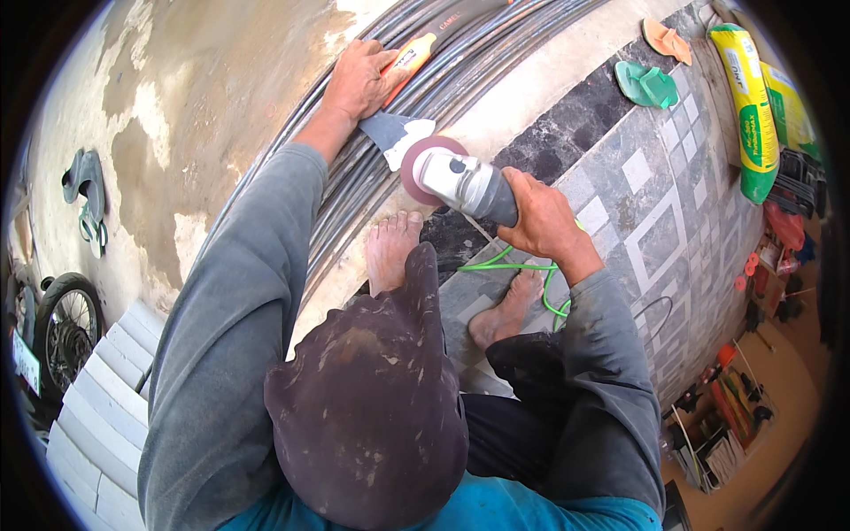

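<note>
My right hand [540, 217] is closed around the dark body of an angle grinder [469, 184], whose round reddish disc [423, 168] points left. The disc overlaps the edge of a flat grey piece with a white patch [394, 137]. Above that piece, my left hand [359, 80] is closed on a long tool with a yellow-orange section [412, 57] and a dark far end. Whether the grey piece is joined to this tool, I cannot tell. Some of the left fingers are hidden. A bright green cord [509, 264] lies below the grinder, near my feet.
Long dark rods [460, 66] run in a curved bundle under the hands. Patterned tiles [651, 226] extend right, with green sandals [646, 84] and green-yellow bags [748, 115] beyond. Lower left are stacked pale slabs [102, 407] and a motorcycle wheel [69, 327]. A dark cap [367, 416] blocks the lower middle.
</note>
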A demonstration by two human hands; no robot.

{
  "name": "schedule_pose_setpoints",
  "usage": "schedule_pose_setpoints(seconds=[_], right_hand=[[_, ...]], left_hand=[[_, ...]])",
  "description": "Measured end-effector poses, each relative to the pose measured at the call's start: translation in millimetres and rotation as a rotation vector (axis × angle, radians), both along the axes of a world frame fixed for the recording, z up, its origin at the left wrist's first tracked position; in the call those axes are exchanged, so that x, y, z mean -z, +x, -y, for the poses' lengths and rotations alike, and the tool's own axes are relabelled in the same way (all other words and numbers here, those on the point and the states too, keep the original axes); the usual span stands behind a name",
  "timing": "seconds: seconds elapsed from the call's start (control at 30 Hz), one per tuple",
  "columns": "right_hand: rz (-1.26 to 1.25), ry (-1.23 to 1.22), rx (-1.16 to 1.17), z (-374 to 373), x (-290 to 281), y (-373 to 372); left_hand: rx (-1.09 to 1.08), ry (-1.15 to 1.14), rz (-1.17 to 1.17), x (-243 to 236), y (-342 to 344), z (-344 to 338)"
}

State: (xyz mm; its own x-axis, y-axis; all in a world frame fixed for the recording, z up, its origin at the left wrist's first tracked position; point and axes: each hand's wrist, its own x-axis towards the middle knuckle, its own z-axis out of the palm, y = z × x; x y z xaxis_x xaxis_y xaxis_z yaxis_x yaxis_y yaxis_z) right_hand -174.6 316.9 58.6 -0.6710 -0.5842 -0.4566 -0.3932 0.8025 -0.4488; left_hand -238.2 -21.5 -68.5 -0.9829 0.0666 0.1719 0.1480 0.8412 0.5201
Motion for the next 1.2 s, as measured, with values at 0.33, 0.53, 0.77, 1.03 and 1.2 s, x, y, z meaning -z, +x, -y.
schedule_pose_setpoints(seconds=[0.33,0.53,0.77,1.03,1.2], right_hand=[[-0.057,-0.044,0.016,-6,6,-4],[0.010,-0.014,0.092,-6,4,-12],[0.033,0.029,-0.026,-4,-4,-9],[0.014,0.011,0.092,-7,-4,-24],[0.016,0.017,0.007,2,-9,-11]], left_hand=[[0.006,-0.024,-0.044,-1,-2,-2],[0.017,-0.035,-0.074,1,-3,2],[0.028,-0.043,-0.034,0,0,1],[0.027,-0.037,-0.019,-1,-3,3],[0.057,-0.015,-0.029,2,-4,4]])
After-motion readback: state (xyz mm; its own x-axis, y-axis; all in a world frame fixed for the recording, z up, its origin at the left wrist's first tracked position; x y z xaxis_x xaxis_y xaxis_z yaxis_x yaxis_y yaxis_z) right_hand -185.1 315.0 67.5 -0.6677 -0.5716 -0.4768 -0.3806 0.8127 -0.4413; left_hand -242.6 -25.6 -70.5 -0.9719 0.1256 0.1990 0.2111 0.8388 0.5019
